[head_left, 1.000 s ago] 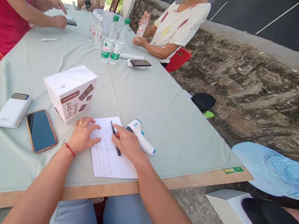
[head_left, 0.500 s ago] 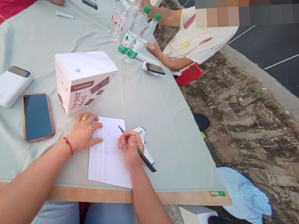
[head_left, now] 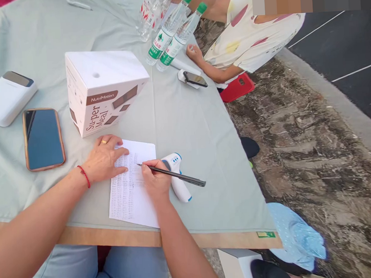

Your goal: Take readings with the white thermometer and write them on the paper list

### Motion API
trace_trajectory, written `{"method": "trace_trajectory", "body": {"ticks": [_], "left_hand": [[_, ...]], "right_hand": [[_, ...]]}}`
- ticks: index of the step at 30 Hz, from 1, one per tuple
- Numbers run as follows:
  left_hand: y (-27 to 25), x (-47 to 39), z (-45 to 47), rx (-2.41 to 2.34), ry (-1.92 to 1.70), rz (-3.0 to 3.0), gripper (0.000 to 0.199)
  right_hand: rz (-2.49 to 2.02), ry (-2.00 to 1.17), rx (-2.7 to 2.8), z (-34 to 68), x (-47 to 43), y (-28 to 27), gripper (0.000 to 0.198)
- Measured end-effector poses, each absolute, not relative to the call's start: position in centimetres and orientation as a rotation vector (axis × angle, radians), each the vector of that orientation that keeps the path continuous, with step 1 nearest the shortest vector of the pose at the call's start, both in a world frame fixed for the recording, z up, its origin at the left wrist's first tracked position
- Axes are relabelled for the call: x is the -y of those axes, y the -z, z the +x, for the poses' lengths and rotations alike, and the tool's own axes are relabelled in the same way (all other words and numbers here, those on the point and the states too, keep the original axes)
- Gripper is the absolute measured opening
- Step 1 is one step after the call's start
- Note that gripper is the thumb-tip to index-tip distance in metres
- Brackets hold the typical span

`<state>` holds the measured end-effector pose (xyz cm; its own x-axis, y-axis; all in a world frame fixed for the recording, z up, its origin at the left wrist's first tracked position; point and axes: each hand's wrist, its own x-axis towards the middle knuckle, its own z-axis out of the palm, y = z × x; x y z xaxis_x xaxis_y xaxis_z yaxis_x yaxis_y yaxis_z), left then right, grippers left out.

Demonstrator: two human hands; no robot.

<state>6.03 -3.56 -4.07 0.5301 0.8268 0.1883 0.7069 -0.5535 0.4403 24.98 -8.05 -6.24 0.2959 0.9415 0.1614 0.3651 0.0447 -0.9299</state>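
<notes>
A sheet of paper [head_left: 142, 207] with rows of small handwriting lies in front of me on the cloth-covered table. My left hand [head_left: 104, 160], a gold ring on one finger, rests with spread fingers on the paper's upper left part. In my right hand [head_left: 156, 180] is a black pen [head_left: 181, 177], its tip at the writing near the middle of the sheet. Just right of that hand lies a white and blue handheld thermometer [head_left: 180, 187], partly hidden by my fingers. Beyond the paper stands a white NutriMotion box [head_left: 105, 93].
On the left lie a phone [head_left: 44, 139] and a white power bank [head_left: 11, 98]. Water bottles [head_left: 171, 44] stand at the back, near another phone [head_left: 195, 79] and a seated person's arm [head_left: 214, 71]. The table's wooden edge [head_left: 116, 237] runs in front of my lap.
My right hand has turned the pen, so its tip now points left onto the writing and its rear end has swung up and right. My left hand stays on the paper. The view has shifted slightly.
</notes>
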Motion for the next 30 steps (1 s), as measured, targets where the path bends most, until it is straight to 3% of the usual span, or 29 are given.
{"method": "trace_trajectory", "body": {"ticks": [7,30], "left_hand": [[3.98,3.68,6.20,-1.166,-0.480,2.494,0.022],[4.09,3.68,6.24,-1.144,-0.501,2.505,0.022]], "right_hand": [[-1.532,-0.655,1.346,24.64,8.04,6.11,0.019],[-1.553,-0.662,1.389,24.51,8.00,5.87,0.017]]}}
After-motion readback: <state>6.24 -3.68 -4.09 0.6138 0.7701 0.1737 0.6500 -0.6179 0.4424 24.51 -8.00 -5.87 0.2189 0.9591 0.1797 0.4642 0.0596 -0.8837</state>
